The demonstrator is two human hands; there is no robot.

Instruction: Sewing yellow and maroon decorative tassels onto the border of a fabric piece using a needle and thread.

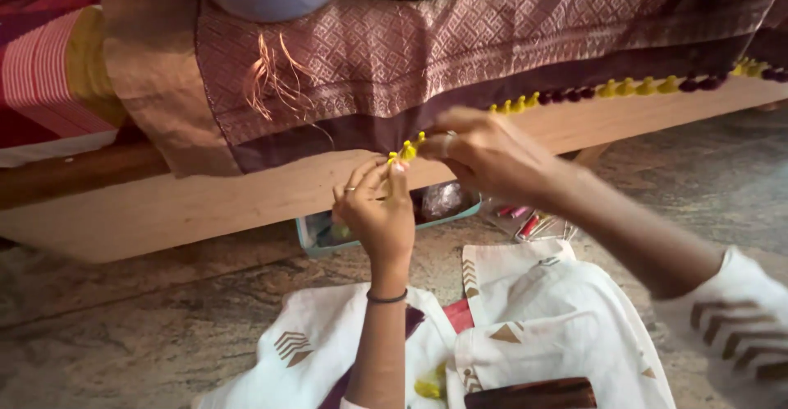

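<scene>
A brown and maroon woven cloth (460,39) hangs over the edge of a low wooden bench (205,204). Its dark border carries a row of small yellow and maroon tassels (632,87). My left hand (377,208) is raised below the border, fingertips pinched on a small yellow tassel (406,149). My right hand (484,150) grips the cloth's border right beside that tassel, fingers closed on the edge. Loose orange threads (271,76) dangle from the cloth further left.
Under the bench sits a teal tray (316,241) with a clear plastic bag and small items; red and pink thread spools (521,220) lie beside it. My lap in white patterned clothing (533,319) fills the foreground. Stone floor (123,327) lies to the left.
</scene>
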